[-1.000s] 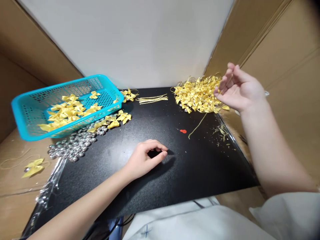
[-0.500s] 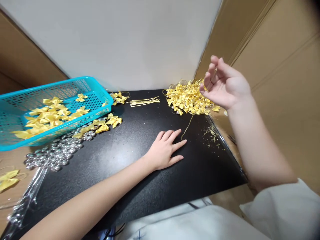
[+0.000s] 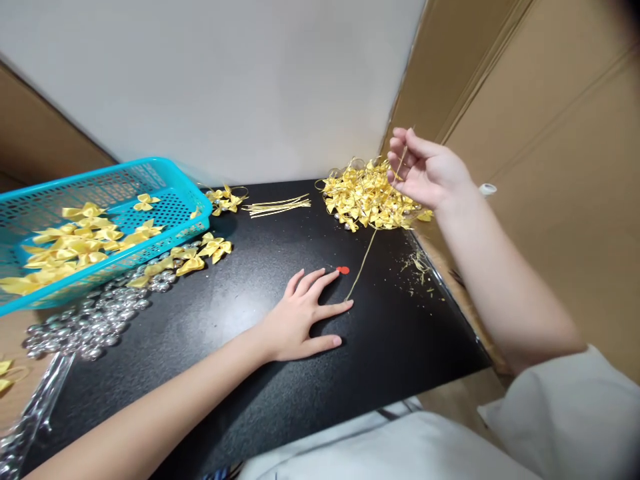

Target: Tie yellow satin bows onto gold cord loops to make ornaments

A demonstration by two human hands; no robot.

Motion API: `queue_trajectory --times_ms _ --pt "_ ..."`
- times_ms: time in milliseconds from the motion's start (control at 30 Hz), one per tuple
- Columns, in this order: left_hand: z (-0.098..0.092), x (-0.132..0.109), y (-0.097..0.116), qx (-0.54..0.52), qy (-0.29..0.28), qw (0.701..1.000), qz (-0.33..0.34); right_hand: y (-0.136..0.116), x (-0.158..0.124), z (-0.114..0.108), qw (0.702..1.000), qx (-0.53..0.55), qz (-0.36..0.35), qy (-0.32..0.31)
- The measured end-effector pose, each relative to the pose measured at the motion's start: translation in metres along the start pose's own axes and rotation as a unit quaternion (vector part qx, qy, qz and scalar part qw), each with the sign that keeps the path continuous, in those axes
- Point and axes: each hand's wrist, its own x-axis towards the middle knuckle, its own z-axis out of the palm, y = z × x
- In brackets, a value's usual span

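Observation:
My left hand [image 3: 300, 320] lies flat on the black tabletop [image 3: 240, 300] with its fingers spread. One fingertip rests at the lower end of a thin gold cord [image 3: 363, 260]. The cord slants up and right from there, passing in front of a heap of yellow ribbon bows [image 3: 367, 193] with beads and loops. My right hand [image 3: 425, 167] is raised beside the heap, palm turned inward, its fingers curled round the upper part of the cord. A small red spot [image 3: 343, 270] shows by another left fingertip; what it is I cannot tell.
At left stands a turquoise basket [image 3: 185, 230] with loose yellow bows [image 3: 75, 240]. Silver beads [image 3: 95, 327] lie along its front. Cut gold cords [image 3: 277, 206] lie at the back. Cord scraps [image 3: 419, 267] are near the right edge. Cardboard [image 3: 550, 167] rises at right.
My left hand has slid left and toward me. My right hand has moved left and slightly down. The cord between them looks straighter, and the red spot has come into view.

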Motion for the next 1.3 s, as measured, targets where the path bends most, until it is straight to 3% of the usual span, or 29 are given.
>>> queue_trajectory --times_ms 333,500,800,1033,1100,1167,1300 --pt "-0.003 -0.021 0.001 -0.027 -0.016 1.000 0.001 0.013 0.025 0.041 0.998 -0.031 0.031 -0.046" --pt "-0.001 -0.024 0.001 -0.010 -0.030 0.999 0.003 0.021 0.037 0.062 0.996 -0.033 0.056 -0.069" --pt "-0.002 -0.024 0.001 -0.004 -0.043 0.999 0.006 0.045 0.059 0.082 0.993 -0.066 0.061 -0.075" --pt "-0.001 -0.023 0.000 -0.041 -0.026 0.998 0.038 0.057 0.064 0.116 0.988 -0.062 0.097 -0.106" --pt "0.000 -0.025 0.000 -0.028 0.000 0.998 0.052 0.057 0.061 0.122 0.985 -0.062 0.097 -0.127" --pt "0.000 -0.029 -0.002 -0.028 0.067 0.997 0.039 0.055 0.057 0.123 0.983 -0.061 0.093 -0.147" --pt "-0.006 -0.028 -0.010 -0.060 0.202 0.975 -0.076 0.042 0.047 0.121 0.980 -0.049 0.077 -0.174"
